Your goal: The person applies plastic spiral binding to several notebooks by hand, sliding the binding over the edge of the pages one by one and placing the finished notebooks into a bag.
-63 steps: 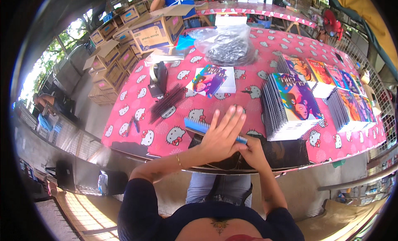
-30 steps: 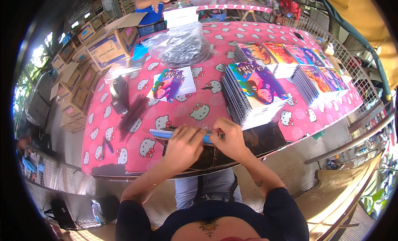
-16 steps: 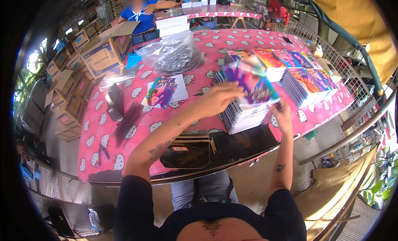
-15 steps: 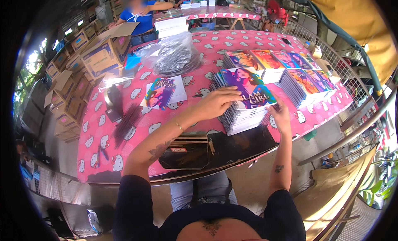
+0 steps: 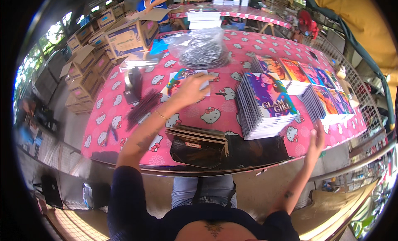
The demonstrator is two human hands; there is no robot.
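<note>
My left hand (image 5: 192,89) is over a loose purple-and-teal printed cover (image 5: 179,80) lying on white sheets; its fingers reach to the right, apart, and hold nothing I can see. Whether it touches the sheets is hard to tell. A tall stack of spiral-bound notebooks (image 5: 271,96) with a colourful illustrated cover on top stands untouched between my hands. To the right of that stack, my right hand (image 5: 316,139) is raised by the table's edge, empty, with its fingers spread. More notebooks in stacks (image 5: 327,101) stand just beyond it.
Thin dark binding wires (image 5: 143,109) and a black desk tool (image 5: 133,86) lie to the left. A dark open box (image 5: 197,152) sits at the near edge. Farther back are a plastic bag of dark coils (image 5: 203,54), cartons (image 5: 130,40) and a person in blue (image 5: 159,0).
Both hands have left the notebook stack. My left hand moved left to the loose cover, my right hand outward to the right. The view has shifted, and the person in blue has shifted posture.
</note>
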